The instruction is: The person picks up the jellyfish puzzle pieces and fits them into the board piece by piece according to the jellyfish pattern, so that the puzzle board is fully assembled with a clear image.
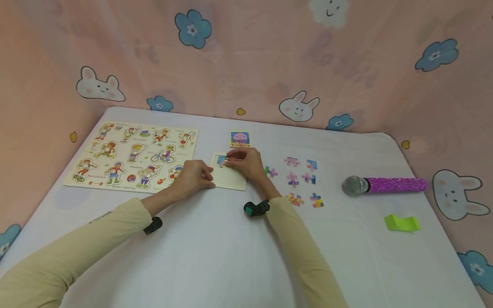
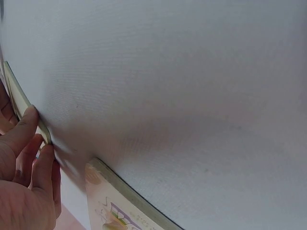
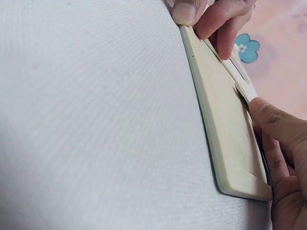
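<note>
A small cream puzzle tray (image 1: 231, 182) lies flat on the table, with a blue-and-pink jigsaw piece (image 1: 221, 160) in its far left corner. My left hand (image 1: 194, 175) grips the tray's near left corner; in the left wrist view its thumb (image 2: 24, 127) and fingers meet the tray's edge. Reaching over the tray's far side, my right hand (image 1: 246, 161) pinches the jigsaw piece at that corner. In the right wrist view the right thumb (image 3: 268, 117) is against the piece's raised edge (image 3: 243, 93); the fingertips partly hide the piece.
Several loose jigsaw pieces (image 1: 292, 179) lie to the right of my right hand. A jellyfish picture card (image 1: 240, 139) is behind the tray. To the left lies a sports peg board (image 1: 131, 156); to the right, a purple glittery microphone (image 1: 396, 185) and a green holder (image 1: 402, 223).
</note>
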Demonstrator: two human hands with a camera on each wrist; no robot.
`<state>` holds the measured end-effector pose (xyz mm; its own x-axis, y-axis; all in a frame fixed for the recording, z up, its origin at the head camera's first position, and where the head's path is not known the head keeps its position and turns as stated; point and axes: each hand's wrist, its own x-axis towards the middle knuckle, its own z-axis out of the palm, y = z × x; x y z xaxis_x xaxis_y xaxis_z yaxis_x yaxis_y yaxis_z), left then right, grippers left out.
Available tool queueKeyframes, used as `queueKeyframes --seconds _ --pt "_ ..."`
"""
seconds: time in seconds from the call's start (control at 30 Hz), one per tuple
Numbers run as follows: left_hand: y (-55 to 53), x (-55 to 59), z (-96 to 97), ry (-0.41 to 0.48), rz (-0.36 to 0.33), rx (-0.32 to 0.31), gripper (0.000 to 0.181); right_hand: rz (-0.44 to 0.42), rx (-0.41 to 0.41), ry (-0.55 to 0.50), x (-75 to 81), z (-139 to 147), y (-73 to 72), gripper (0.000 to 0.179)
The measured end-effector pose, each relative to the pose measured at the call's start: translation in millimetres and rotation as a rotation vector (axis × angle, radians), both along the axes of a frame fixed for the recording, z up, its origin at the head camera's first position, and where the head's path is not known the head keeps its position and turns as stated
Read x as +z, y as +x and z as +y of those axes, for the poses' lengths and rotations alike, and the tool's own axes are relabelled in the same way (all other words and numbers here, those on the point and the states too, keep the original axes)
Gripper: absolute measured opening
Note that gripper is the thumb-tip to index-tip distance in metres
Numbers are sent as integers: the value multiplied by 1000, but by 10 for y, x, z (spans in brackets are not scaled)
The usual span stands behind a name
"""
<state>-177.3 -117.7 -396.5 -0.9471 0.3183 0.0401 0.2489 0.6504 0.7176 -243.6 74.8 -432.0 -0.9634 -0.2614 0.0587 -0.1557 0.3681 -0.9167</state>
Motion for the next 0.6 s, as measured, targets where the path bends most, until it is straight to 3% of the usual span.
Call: queueKeyframes --seconds 0.6 --pt "6 -9 -6 12 11 -2 13 15 -3 56 29 -106 11 25"
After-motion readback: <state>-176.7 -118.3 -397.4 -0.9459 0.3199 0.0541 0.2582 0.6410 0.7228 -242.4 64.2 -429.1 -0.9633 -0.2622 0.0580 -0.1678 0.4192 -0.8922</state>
